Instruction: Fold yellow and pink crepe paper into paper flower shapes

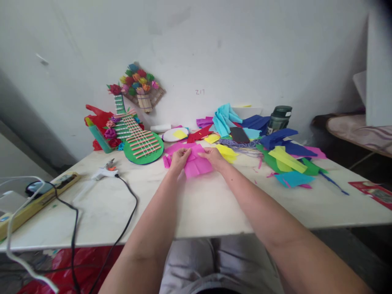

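Note:
A sheet of pink crepe paper (197,166) with fold creases hangs between my two hands just above the table. My left hand (181,158) pinches it near its upper left, thumb against fingers. On the other side, my right hand (213,157) grips the paper's upper right edge. More pink paper (173,148) lies behind and to the left of my fingers. Yellow crepe paper (226,153) sits just beyond my right hand. To the left stands a green guitar-shaped craft (143,149) with stick rows, white strings and paper flowers.
A hot glue gun (105,172) with a black cord and a power strip (58,192) lie at the left. Coloured paper scraps (288,159), a phone (239,135), purple yarn (240,145) and a green thermos (279,118) occupy the back right. The table's front edge (214,236) is near my lap.

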`<state>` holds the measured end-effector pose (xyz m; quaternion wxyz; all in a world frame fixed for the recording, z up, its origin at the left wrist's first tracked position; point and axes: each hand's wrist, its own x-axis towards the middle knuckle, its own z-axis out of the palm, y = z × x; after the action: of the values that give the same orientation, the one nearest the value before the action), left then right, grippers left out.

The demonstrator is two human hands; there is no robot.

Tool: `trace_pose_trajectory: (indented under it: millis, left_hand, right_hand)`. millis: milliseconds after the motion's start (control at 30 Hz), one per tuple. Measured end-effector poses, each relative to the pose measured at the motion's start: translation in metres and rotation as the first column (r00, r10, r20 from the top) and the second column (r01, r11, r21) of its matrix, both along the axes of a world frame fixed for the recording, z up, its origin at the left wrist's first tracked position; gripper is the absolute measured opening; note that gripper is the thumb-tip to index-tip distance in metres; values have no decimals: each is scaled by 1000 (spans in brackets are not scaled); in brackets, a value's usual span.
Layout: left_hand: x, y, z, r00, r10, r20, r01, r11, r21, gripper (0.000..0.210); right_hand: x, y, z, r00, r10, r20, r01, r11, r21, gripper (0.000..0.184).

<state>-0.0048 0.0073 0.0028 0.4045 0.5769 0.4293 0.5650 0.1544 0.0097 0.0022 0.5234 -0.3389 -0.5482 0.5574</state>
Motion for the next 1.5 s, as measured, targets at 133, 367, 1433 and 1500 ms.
trace_pose_trajectory:
  millis: [133, 367, 1433, 1500]
  left_hand:
    - [0, -2, 2, 996, 25, 85, -23, 999, -25, 33]
    - [0, -5, 3, 993, 47, 107, -46, 999, -7, 27]
    - [0, 1, 1, 938, 10, 348, 56, 982, -179, 31]
    - [0, -1, 1, 953, -14, 302, 67, 984, -165, 32]
  right_hand:
    - [-1, -3, 3, 999, 4, -47, -4, 1000, 2, 36]
    - [-2, -2, 3, 997, -50, -57, 52, 998, 40, 37]
    - [9, -10, 15, 960, -25, 278, -66, 947, 315, 27]
    - [8, -9, 13, 961, -42, 275, -40, 957, 288, 24]
